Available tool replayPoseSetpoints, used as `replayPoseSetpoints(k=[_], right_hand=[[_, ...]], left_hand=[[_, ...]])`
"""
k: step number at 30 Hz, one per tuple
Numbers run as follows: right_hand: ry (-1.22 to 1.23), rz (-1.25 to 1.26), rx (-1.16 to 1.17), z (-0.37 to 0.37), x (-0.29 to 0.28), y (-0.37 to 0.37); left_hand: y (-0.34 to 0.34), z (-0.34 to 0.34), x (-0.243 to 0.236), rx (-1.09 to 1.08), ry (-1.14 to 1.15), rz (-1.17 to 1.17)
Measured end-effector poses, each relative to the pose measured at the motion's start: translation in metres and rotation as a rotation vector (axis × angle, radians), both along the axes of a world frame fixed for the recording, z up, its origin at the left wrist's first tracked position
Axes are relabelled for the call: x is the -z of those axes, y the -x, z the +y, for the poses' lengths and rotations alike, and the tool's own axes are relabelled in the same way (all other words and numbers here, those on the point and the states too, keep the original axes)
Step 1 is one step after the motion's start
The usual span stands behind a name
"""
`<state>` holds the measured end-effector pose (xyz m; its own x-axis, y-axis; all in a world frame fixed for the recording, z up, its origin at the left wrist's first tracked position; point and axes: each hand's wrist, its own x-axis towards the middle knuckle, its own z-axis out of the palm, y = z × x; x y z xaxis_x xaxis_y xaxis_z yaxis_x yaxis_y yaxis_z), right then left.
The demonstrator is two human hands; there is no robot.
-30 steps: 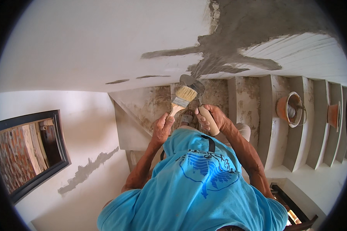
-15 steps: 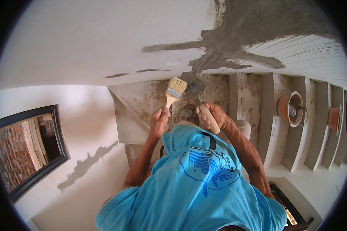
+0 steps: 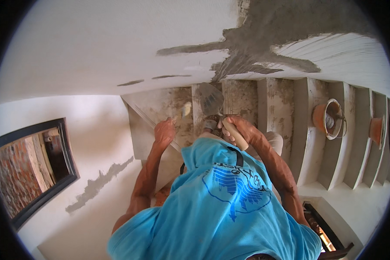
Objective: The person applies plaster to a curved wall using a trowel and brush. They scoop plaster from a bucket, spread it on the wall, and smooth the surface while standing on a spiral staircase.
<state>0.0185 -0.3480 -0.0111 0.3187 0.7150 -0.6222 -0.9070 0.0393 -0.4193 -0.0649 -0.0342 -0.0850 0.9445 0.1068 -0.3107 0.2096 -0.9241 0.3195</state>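
My right hand [image 3: 238, 131] is wrapped round the thick wooden handle of a trowel [image 3: 211, 99]. The trowel's rounded metal blade is smeared with grey and points away from me, over the steps. Off to the left, my left hand [image 3: 165, 131] hangs over the stair landing with its fingers partly stretched out. Just past those fingertips is a paintbrush [image 3: 186, 109], seen only as a small pale blur apart from the hand. Its handle cannot be made out.
Concrete stairs [image 3: 305, 125] run to the right, bearing an orange bucket [image 3: 327, 119] and another orange container [image 3: 376, 131]. Ahead, a white wall [image 3: 117, 47] carries a broad patch of grey mortar [image 3: 264, 43]. A dark-framed window opening [image 3: 34, 167] is at left.
My left hand has moved left and let go of the paintbrush, which is now smaller, blurred and beyond the fingers. The trowel blade has turned to show a lighter face; my right hand barely moved.
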Motion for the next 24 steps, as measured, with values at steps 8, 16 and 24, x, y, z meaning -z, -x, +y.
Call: replayPoseSetpoints(k=[8, 16, 24], right_hand=[[-0.201, 0.256, 0.168, -0.017, 0.022, 0.0], [-0.117, 0.209, 0.089, -0.017, 0.029, -0.001], [0.128, 0.034, -0.004, -0.02, 0.01, -0.002]], left_hand=[[-0.012, 0.001, -0.058, -0.181, 0.4, -0.045], [-0.025, -0.032, -0.093, 0.101, 0.25, -0.13], [-0.051, -0.03, -0.07, 0.233, 0.157, -0.016]])
